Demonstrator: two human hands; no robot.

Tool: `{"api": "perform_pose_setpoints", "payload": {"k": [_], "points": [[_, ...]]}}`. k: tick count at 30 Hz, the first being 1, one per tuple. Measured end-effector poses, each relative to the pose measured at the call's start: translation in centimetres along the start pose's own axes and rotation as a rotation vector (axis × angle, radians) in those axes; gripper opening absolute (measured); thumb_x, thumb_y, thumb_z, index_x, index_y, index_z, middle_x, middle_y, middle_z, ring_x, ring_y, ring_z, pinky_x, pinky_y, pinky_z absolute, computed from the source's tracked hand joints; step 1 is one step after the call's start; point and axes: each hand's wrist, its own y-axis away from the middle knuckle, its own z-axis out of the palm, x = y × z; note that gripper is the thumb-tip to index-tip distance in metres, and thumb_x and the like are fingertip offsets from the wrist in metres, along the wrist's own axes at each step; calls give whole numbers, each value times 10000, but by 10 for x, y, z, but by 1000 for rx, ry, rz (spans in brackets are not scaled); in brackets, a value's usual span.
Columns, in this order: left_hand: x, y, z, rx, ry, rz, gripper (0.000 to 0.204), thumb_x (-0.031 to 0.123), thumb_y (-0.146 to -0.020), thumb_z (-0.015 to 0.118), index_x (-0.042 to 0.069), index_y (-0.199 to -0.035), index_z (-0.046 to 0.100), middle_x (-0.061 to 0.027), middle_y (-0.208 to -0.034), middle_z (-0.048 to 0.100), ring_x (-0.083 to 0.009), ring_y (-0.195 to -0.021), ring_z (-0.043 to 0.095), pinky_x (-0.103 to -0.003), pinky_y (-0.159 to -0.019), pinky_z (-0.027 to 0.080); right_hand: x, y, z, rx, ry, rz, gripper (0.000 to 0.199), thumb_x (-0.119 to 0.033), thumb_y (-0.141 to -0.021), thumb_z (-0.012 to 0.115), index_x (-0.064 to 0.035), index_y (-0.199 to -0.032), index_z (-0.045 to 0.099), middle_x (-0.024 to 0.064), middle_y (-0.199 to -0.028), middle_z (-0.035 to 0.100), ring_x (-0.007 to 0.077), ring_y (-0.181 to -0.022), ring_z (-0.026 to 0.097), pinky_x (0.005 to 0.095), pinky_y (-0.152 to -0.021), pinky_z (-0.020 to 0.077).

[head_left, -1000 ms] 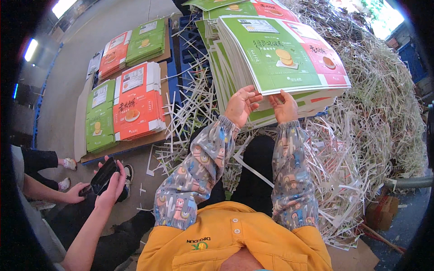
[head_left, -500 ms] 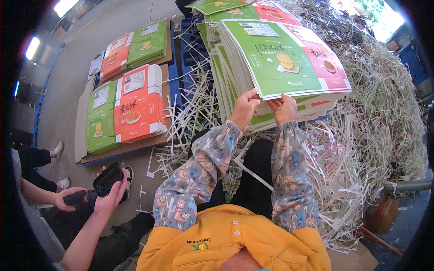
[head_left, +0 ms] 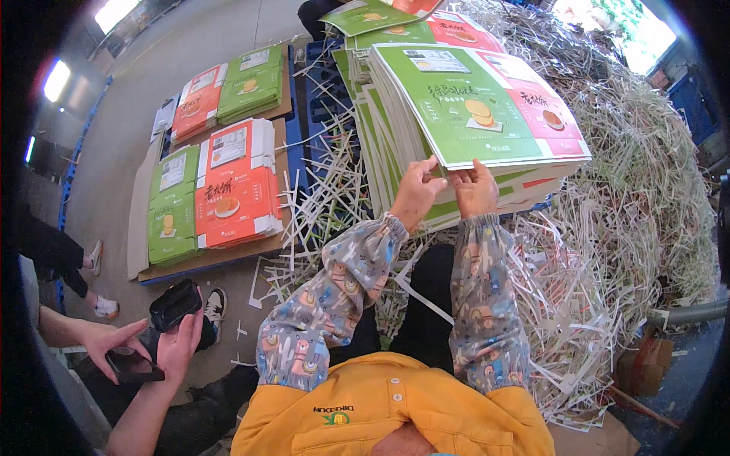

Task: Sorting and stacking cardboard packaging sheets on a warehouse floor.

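Observation:
A tall stack of printed cardboard sheets, green with a red-pink panel, stands in front of me. Its layers fan unevenly on the left side. At the near edge, my left hand touches the left corner with its index fingertip; the thumb is apart below and other fingers curl inward. Beside it, my right hand is palm up, pinching the near edge with the thumb over it and fingers beneath. Under the sheets, the fingertips are partly hidden. Patterned grey sleeves cover both forearms.
On the left, piles of green and red printed blanks rest on a cardboard-covered blue pallet. Paper strips heap up on the right and litter the floor. A co-worker's hands hold dark devices at lower left. More sheets lie behind the stack.
My left thumb has moved away from the sheet edge, widening the gap to the index finger. At the far end another sheet has shifted. The co-worker's hands have changed position.

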Motion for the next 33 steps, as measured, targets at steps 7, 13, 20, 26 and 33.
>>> {"api": "perform_pose_setpoints", "payload": {"k": [7, 13, 20, 26, 33], "points": [[-3, 10, -13, -36, 150, -32, 423, 77, -766, 520, -12, -1169, 425, -80, -1031, 490, -120, -788, 506, -233, -655, 425, -4, -20, 23, 52, 10, 59, 309, -201, -781, 574, -30, -1017, 470, 98, -921, 557, 232, -790, 576, 384, -617, 492], [-34, 32, -44, -1, 209, -287, 228, 96, -785, 492, 17, -998, 514, -48, -880, 571, -117, -719, 539, -234, -624, 410, -17, -42, 38, 93, 150, -14, 305, -143, -731, 638, -63, -992, 505, 81, -923, 565, 209, -756, 572, 332, -637, 489], [-37, 48, -92, 138, 234, -281, 172, 111, -808, 477, 35, -951, 537, -48, -818, 583, -108, -692, 551, -216, -591, 421, -71, 11, 44, -387, 793, -620, 291, -62, -773, 554, -17, -1052, 480, 109, -982, 530, 221, -884, 542, 332, -748, 470], [-48, 32, -114, 305, 219, -268, 173, 168, -824, 478, 55, -947, 525, -31, -843, 579, -99, -707, 543, -231, -591, 420, -31, 86, -76, 62, 189, -5, 447, -69, -776, 557, -32, -1186, 384, 99, -1106, 503, 218, -992, 511, 348, -862, 424], [-20, -63, -157, 480, -230, 255, 266, 182, -793, 522, 3, -990, 538, -92, -962, 534, -186, -860, 511, -276, -783, 392, -52, 125, -107, 53, 77, 27, 447, -131, -795, 551, -18, -1191, 379, 112, -1153, 474, 232, -1024, 486, 358, -870, 408]]}}
